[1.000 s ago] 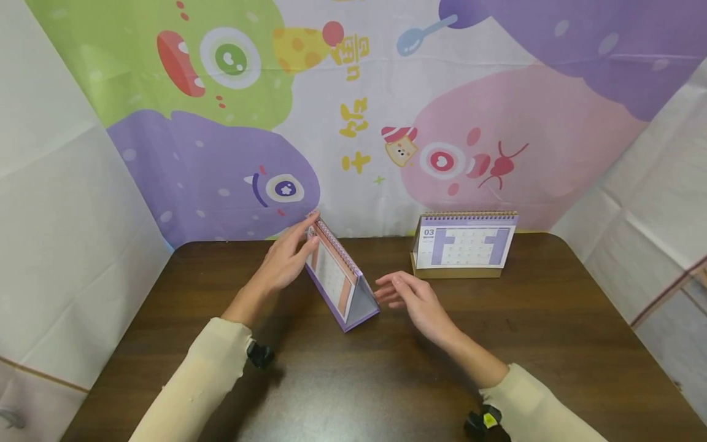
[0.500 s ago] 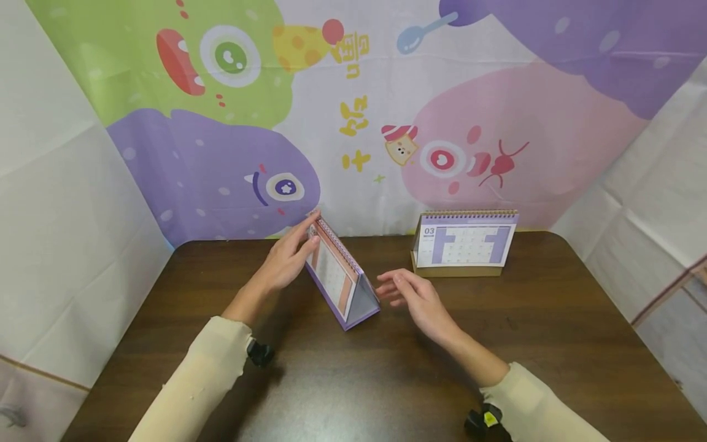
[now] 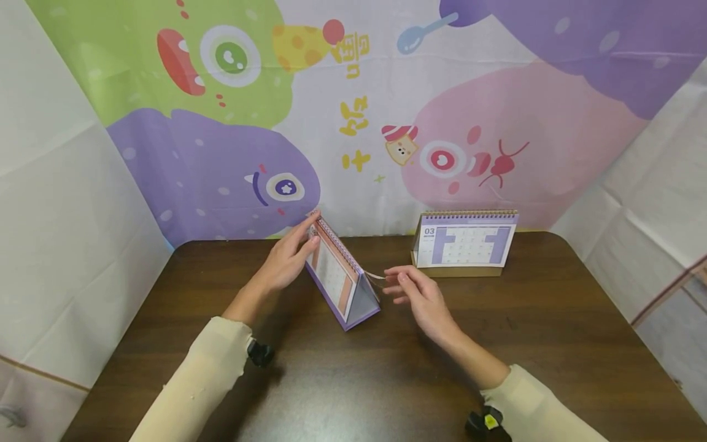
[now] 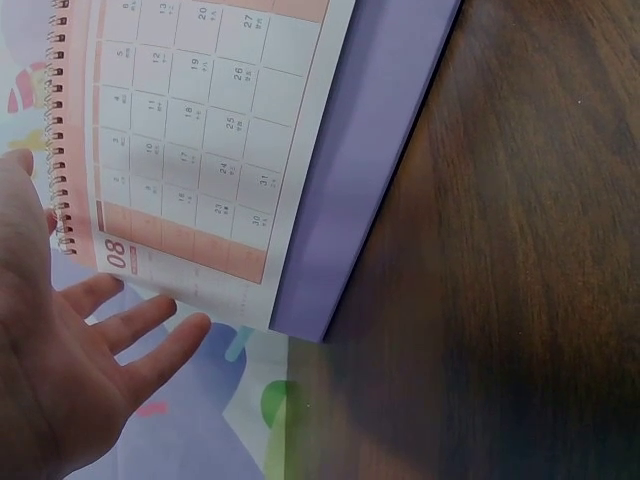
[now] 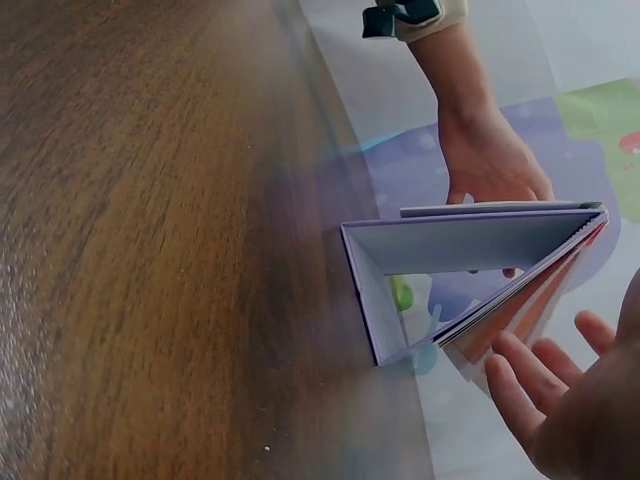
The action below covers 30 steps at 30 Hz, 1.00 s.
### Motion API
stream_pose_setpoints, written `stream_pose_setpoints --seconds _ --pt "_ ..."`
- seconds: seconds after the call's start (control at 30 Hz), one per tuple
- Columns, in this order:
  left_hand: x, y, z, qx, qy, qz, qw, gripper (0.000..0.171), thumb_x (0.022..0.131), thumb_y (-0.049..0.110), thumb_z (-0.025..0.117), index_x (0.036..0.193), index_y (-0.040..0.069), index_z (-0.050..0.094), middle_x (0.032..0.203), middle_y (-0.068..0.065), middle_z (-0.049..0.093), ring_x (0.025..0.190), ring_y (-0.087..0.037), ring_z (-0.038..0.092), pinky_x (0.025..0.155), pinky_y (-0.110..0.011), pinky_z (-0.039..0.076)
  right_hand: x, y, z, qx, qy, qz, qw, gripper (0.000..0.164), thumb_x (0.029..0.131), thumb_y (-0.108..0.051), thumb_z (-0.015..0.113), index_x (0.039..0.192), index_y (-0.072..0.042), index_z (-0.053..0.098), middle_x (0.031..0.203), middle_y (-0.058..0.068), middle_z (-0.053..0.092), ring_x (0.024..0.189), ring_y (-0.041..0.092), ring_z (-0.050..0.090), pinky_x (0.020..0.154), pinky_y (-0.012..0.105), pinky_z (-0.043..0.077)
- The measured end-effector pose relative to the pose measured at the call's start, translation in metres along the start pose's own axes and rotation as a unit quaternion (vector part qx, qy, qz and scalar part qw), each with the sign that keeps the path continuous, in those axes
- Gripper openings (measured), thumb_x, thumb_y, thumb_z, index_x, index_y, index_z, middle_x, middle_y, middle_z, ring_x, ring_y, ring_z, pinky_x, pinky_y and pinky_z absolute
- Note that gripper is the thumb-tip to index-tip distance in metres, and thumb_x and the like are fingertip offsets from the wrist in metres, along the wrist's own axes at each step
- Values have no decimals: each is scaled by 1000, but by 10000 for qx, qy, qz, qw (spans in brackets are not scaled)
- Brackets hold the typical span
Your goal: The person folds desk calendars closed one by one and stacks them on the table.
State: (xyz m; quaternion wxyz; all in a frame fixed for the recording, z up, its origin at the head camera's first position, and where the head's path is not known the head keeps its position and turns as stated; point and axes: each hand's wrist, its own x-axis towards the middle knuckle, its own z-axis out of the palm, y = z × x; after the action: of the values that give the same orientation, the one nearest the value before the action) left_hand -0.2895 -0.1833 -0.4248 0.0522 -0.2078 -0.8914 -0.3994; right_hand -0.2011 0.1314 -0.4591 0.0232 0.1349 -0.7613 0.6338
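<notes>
A desk calendar (image 3: 331,270) with a purple base and a pink-and-white August page stands tent-like on the table, turned at an angle. My left hand (image 3: 287,255) is at its far end, index finger along the top corner and thumb over the front face. In the left wrist view, the fingers of that hand (image 4: 90,350) spread loosely at the calendar's end edge. Off the calendar's other face, a few pages (image 5: 530,310) hang swung outward. My right hand (image 3: 422,301) is beside them, fingers slightly bent, fingertips right at the page edge and thumb apart.
A second desk calendar (image 3: 466,245), purple and white with a brown base, stands at the back right against the cartoon-print backdrop (image 3: 353,196). The dark wooden table (image 3: 353,380) ends at the backdrop. White sheets (image 3: 72,233) hang at both sides.
My right hand has moved slightly right and away from the calendar, and a page now shows lifted off its far face. The left hand and the second calendar have stayed put.
</notes>
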Motion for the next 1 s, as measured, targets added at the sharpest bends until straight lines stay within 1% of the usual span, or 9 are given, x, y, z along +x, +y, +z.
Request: stream_pose_setpoints --seconds 0.07,0.23,0.33,0.4,0.5,0.6,0.67,0.77,1.0 --pt "0 -1 0 -28 -3 4 10000 60 121 32 49 179 23 35 187 -6 34 159 -47 54 138 -65 34 0 -1 0 -12 104 -26 9999 33 120 -11 49 140 8 67 141 34 71 116 39 82 94 40 70" --pt "0 -3 1 -27 1 15 10000 60 121 32 49 178 21 35 187 -7 34 159 -48 54 137 -66 34 -1 -3 0 -81 308 -7 9995 34 113 -3 60 146 5 66 147 31 63 104 2 80 91 34 69" --pt "0 -4 2 -15 4 13 10000 60 121 33 49 178 20 36 187 -7 34 159 -48 54 137 -66 34 -2 -3 2 16 404 42 9992 41 109 3 64 150 4 64 155 30 55 100 -10 74 89 26 67" --pt "0 -4 2 -17 3 13 10000 60 121 33 49 178 21 36 187 -7 34 159 -48 54 137 -66 34 -2 -3 3 93 473 41 9988 47 106 6 66 153 4 61 164 30 47 102 -5 75 88 22 66" --pt "0 -4 2 -56 -4 -14 10000 60 121 34 49 179 23 35 188 -5 34 160 -47 53 137 -66 34 -3 -3 4 134 580 -7 9982 55 104 9 68 158 4 57 175 29 35 112 16 79 89 18 65" --pt "0 -5 3 -69 -9 -29 10000 60 121 35 48 179 25 34 188 -5 33 161 -46 52 138 -66 34 -2 -1 4 13 599 -160 9981 54 102 11 69 155 5 60 174 30 37 120 41 77 90 15 63" --pt "0 -5 3 -63 -11 -22 10000 60 121 35 48 179 23 34 188 -6 33 161 -47 52 138 -66 33 0 1 5 -91 576 -269 9979 48 102 12 69 149 6 65 169 31 44 122 50 75 89 13 62" --pt "0 -5 3 -39 0 -35 10000 60 121 35 48 179 23 34 188 -6 34 160 -47 54 137 -66 33 4 3 6 -218 574 -384 9974 37 99 14 72 136 8 73 155 32 58 119 53 76 87 13 62" --pt "0 -4 3 -64 21 -23 10000 60 121 34 49 179 26 34 188 -6 34 158 -48 55 137 -67 34 15 5 11 -560 955 -570 9922 30 92 12 84 121 7 80 136 31 71 108 51 81 83 18 66"
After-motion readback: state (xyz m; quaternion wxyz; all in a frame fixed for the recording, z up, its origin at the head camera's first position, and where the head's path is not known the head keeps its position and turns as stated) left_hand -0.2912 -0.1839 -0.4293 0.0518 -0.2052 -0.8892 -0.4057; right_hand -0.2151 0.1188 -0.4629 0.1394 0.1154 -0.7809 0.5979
